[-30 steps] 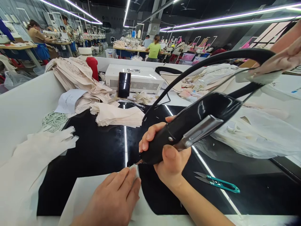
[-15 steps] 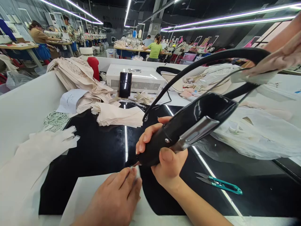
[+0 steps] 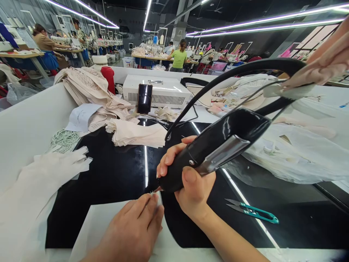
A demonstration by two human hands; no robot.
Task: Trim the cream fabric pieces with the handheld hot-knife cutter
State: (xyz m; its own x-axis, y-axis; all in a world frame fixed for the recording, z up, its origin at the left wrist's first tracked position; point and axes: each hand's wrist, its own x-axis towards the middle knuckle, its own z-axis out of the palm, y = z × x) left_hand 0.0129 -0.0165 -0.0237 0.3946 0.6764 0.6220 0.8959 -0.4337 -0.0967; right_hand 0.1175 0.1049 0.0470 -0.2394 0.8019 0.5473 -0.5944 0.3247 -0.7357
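A black handheld tool (image 3: 218, 145) with a silver lever slants up to the right, my right hand (image 3: 188, 171) wrapped round its lower end. Its narrow tip meets the fingertips of my left hand (image 3: 136, 222). Those fingers are pinched together over the corner of a white sheet (image 3: 94, 222); a small light green bit shows at the fingertips, too small to make out fully. Both lie over a glossy black surface (image 3: 109, 182). A thick black cable (image 3: 207, 87) arches from the tool's upper end. Teal thread snips (image 3: 256, 212) lie right of my right forearm.
Pale fabric pieces (image 3: 139, 134) are stacked behind my hands, with more white pieces (image 3: 46, 174) and green elastic loops (image 3: 65, 140) at left. A phone (image 3: 144, 98) leans on a white box (image 3: 169, 95). Plastic bags (image 3: 297, 156) lie right. Beige cloth wraps the cable, upper right.
The tool and my right hand have shifted very slightly left. My left hand stays almost in place at the tip.
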